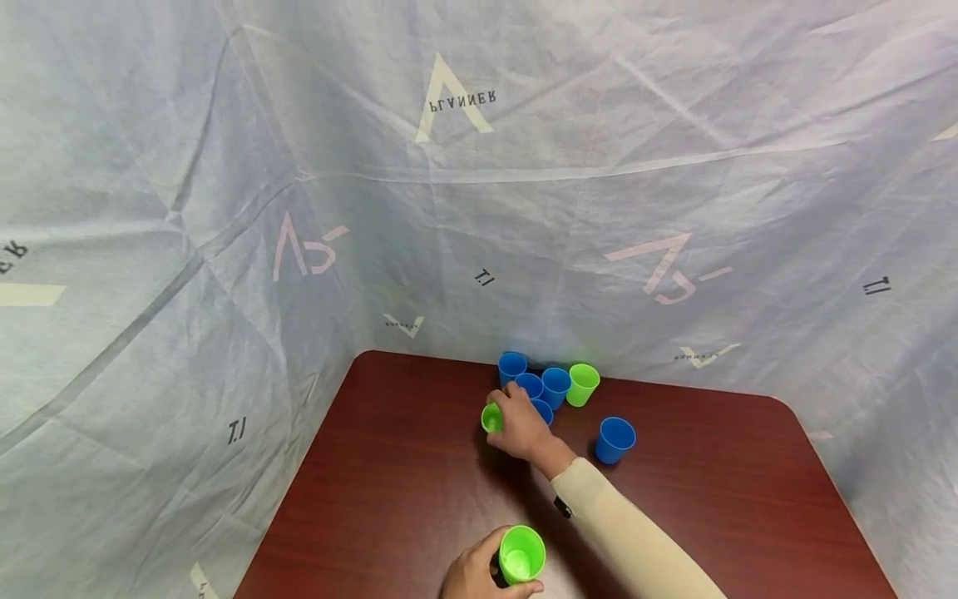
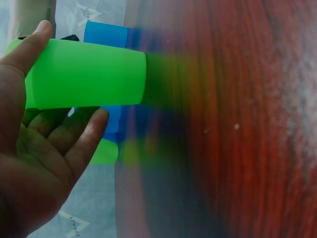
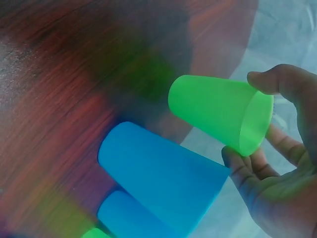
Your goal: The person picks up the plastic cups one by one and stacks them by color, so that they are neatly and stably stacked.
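Note:
At the near side of the table, my left hand (image 1: 473, 572) holds an upright green cup (image 1: 521, 553), thumb on one side and fingers on the other. The left wrist view shows this cup (image 2: 89, 74) from the side, its base close over the wood. My right hand (image 1: 521, 424) reaches to the far side and grips a second green cup (image 1: 491, 418) near its rim. In the right wrist view, a blue cup (image 3: 161, 171) stands right beside that green cup (image 3: 213, 106), close to my fingertips. The hand and forearm partly cover the blue cups behind.
Several blue cups (image 1: 555, 388) cluster at the table's back edge, with a green cup (image 1: 583, 384) at their right. Another blue cup (image 1: 615, 439) stands apart, right of my forearm. Grey printed fabric (image 1: 479, 216) hangs around the dark red wooden table (image 1: 389, 482).

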The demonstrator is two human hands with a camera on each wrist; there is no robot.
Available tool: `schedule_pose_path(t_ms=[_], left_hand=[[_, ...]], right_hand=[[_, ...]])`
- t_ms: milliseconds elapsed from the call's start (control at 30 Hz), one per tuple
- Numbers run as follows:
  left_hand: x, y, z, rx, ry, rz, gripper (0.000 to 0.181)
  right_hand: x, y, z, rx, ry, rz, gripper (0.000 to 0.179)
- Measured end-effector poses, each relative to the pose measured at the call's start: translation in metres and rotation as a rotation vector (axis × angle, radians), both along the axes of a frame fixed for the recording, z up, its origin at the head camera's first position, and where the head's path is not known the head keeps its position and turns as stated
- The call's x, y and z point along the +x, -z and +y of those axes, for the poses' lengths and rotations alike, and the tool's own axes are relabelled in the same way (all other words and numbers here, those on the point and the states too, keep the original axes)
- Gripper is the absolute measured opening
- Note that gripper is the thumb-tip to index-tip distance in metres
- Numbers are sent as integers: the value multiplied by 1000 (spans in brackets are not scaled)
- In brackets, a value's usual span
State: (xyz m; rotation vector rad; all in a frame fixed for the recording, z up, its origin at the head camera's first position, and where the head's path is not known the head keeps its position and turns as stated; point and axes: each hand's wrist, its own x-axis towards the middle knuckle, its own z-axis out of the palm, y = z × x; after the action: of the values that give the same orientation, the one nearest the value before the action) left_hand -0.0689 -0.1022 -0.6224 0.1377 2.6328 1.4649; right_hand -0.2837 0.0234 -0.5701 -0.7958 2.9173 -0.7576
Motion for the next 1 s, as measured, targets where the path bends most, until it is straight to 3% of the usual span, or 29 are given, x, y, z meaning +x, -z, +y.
schedule_pose_path(t_ms=[200, 433, 767, 1000], left_hand=[[1, 0, 2, -21, -14, 13, 68], [1, 0, 1, -31, -30, 6, 72], [3, 1, 3, -47, -19, -4, 70], [1, 2, 1, -41, 19, 45, 67]], right_hand=[[10, -12, 5, -66, -33, 74, 53], [25, -37, 4, -117, -82, 161, 53], [47, -65, 9, -147, -59, 223, 52], [57, -81, 11, -206, -55, 357, 50]])
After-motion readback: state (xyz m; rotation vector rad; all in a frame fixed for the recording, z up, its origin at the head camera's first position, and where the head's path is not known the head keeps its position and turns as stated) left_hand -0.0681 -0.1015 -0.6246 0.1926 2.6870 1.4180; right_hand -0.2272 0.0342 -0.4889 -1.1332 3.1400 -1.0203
